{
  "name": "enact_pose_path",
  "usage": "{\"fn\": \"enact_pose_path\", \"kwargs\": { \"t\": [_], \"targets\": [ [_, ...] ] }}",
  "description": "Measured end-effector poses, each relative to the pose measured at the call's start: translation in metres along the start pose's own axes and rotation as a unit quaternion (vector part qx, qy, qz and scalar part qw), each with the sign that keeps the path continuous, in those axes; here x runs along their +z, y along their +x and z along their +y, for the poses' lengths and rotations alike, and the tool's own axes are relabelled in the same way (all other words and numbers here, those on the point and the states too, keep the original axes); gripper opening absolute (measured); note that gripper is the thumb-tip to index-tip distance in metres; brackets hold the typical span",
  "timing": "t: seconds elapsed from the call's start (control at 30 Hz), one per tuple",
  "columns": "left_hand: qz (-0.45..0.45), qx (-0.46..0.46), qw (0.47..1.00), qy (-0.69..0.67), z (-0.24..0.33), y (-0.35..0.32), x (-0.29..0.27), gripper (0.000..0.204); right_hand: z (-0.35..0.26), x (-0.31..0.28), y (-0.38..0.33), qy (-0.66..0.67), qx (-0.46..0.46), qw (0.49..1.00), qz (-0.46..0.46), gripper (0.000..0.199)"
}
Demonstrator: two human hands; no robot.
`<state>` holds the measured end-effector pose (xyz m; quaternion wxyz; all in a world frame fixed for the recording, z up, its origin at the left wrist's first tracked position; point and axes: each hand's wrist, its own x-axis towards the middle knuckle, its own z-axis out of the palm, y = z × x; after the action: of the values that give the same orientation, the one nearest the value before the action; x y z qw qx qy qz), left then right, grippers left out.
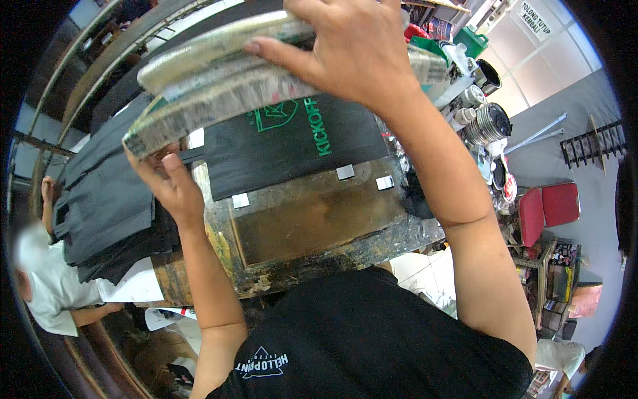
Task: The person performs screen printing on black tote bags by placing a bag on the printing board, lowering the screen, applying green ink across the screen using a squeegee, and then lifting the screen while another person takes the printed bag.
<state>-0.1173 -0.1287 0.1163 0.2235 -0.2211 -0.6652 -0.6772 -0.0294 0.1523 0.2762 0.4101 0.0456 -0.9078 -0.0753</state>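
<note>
"Head view: where is the frame [219,103], and which way does it point?"

"It's raised at a tilt over the counter [266,284], just above a black bag [239,159] with a green print. Its long axis climbs from the lower left to the upper right, and the near long bar faces the person, its left corner the lowest."

"And the hands?"

"The left hand [178,193] grasps that left corner, thumb on the near side. The right hand [355,53] lies across the frame toward the upper right, thumb stretched left over the upper bar. How tightly it grips, I cannot tell."

"Why not?"

"Its fingers run off the top edge. The left fingers are partly hidden too, tucked behind the corner. The frame is slightly blurred and seen nearly edge-on, so its flat face is hard to make out."

"What about the bag?"

"Its far part is hidden under the frame, and so is the top of the green print. Its near edge lies by a brown board [319,229], with a pile of black bags [109,193] to the left."
</note>
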Motion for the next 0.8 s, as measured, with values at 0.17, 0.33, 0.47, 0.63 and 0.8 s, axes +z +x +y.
{"fn": "enact_pose_path", "kwargs": {
  "t": [0.17, 0.33, 0.47, 0.63, 0.8],
  "targets": [
    [-0.194, -0.102, 0.870, 0.441, -0.025, -0.056, -0.011, 0.087, 0.016, -0.002, 0.035, 0.034, 0.022, 0.999, -0.011, 0.069],
    [-0.308, -0.209, 0.741, 0.560, -0.041, -0.121, 0.001, 0.095, 0.022, -0.020, 0.068, 0.038, 0.042, 0.991, -0.123, 0.076],
    [-0.205, -0.153, 0.879, 0.403, -0.032, -0.098, 0.015, 0.088, 0.030, -0.013, 0.080, 0.034, 0.064, 0.988, -0.134, 0.079],
    [-0.059, -0.001, 0.967, 0.249, -0.023, -0.015, 0.028, 0.054, 0.026, -0.018, 0.095, 0.034, 0.071, 0.977, -0.197, 0.084],
    [-0.049, -0.113, 0.989, 0.078, 0.015, 0.046, -0.033, 0.063, 0.030, -0.013, 0.082, 0.050, 0.061, 0.990, -0.117, 0.090]
  ]
}}
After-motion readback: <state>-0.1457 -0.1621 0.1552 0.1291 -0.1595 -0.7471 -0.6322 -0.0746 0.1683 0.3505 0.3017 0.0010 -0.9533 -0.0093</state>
